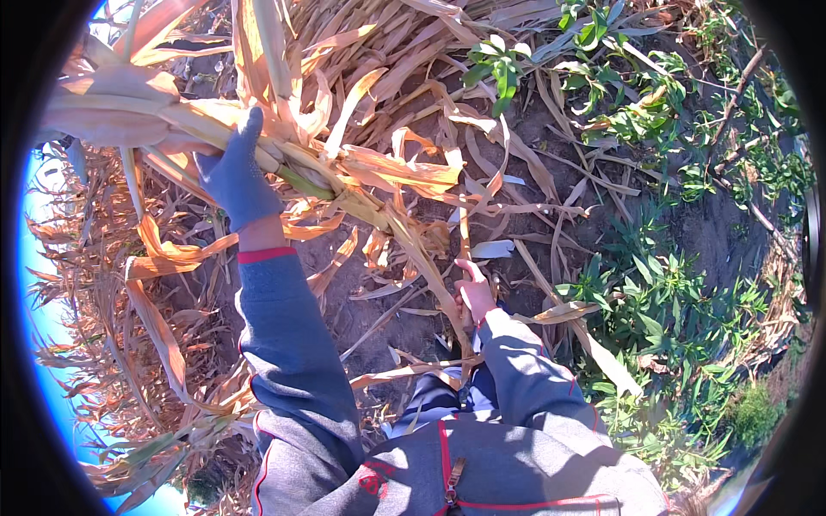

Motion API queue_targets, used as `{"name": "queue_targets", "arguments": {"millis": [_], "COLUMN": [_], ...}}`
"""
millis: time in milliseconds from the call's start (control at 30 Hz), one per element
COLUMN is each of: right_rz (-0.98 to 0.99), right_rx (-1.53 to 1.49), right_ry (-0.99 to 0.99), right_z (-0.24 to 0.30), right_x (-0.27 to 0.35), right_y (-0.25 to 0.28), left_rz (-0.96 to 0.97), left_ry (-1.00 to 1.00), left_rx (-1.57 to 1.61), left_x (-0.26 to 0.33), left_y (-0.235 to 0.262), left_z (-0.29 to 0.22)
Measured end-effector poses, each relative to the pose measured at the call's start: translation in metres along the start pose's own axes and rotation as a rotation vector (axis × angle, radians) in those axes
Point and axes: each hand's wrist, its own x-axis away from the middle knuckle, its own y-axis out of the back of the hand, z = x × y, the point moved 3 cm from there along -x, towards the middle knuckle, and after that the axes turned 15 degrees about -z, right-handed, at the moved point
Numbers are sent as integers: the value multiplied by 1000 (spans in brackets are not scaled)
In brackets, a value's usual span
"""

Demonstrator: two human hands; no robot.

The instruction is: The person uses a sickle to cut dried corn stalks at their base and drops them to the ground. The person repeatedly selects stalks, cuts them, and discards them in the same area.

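Observation:
My left hand (pixel 243 176), in a grey glove, is closed round a bundle of dry corn stalks (pixel 366 205). The bundle slants from the upper left down toward my legs. Its thick upper end has pale husks, and curled tan leaves hang from it. My right hand (pixel 477 294), bare, is beside the lower end of the stalks with its fingers curled in. What it grips is hidden by the fingers, and I cannot tell whether it touches the stalks. A narrow brownish strip (pixel 465 228) rises just above it.
Dry corn plants (pixel 95 284) stand along the left. A heap of cut stalks and leaves (pixel 387 73) lies at the far side. Green weeds (pixel 654 292) grow on the right, with a bare branch (pixel 736 99) among them. Loose dry leaves litter the brown soil (pixel 331 249).

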Motion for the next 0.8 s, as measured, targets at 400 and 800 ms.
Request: {"name": "queue_targets", "arguments": {"millis": [400,800], "right_rz": [7,-22], "right_rx": [241,-18], "right_ry": [81,2], "right_z": [-18,-15], "right_x": [-11,20], "right_y": [3,-21], "left_rz": [507,147], "left_ry": [231,135], "left_rx": [70,-2], "left_x": [-19,3], "left_y": [-59,42], "left_z": [12,6]}}
